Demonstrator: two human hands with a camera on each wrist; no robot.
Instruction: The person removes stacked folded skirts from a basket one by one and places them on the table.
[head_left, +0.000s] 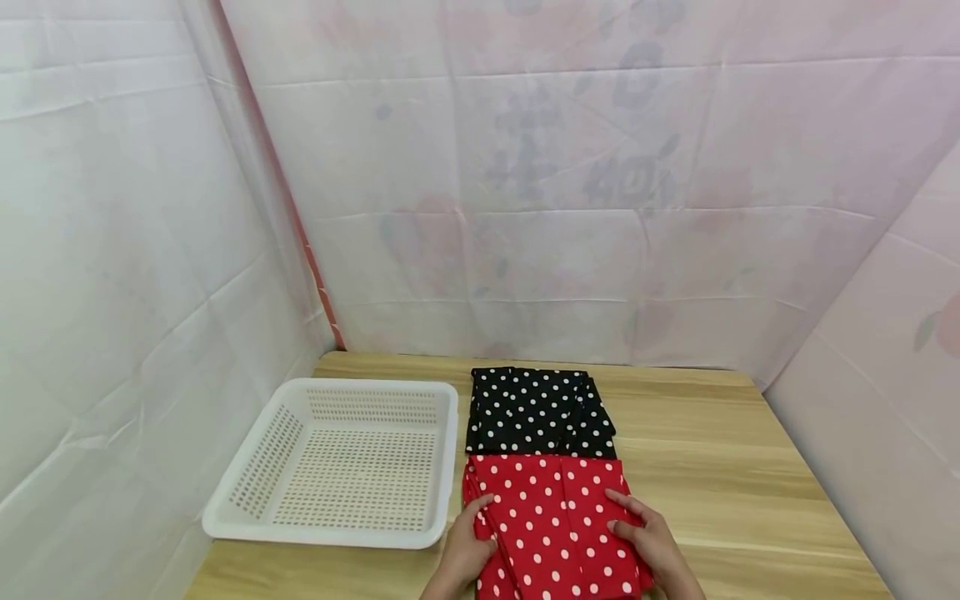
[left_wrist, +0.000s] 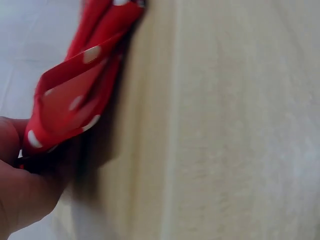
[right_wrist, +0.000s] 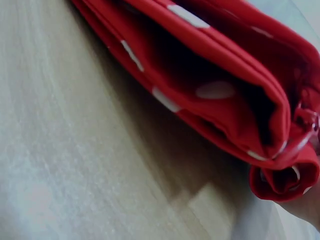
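Note:
A folded red cloth with white polka dots (head_left: 532,525) lies at the front of the table, several layers thick. My left hand (head_left: 467,546) grips its left side, with the index finger over the top. In the left wrist view, the layers (left_wrist: 75,100) bulge open beside the thumb. On the opposite side, my right hand (head_left: 651,537) holds the right edge between thumb and fingers. The right wrist view shows loose folds (right_wrist: 215,90) raised off the wood, hiding most of that hand. Just behind the red cloth lies a folded black cloth with white dots (head_left: 536,412).
A white perforated plastic basket (head_left: 330,537) stands to the left, close to my left hand, with nothing in it. The wooden table (head_left: 720,467) extends to the right. White printed sheets (head_left: 540,250) hang around the back and sides.

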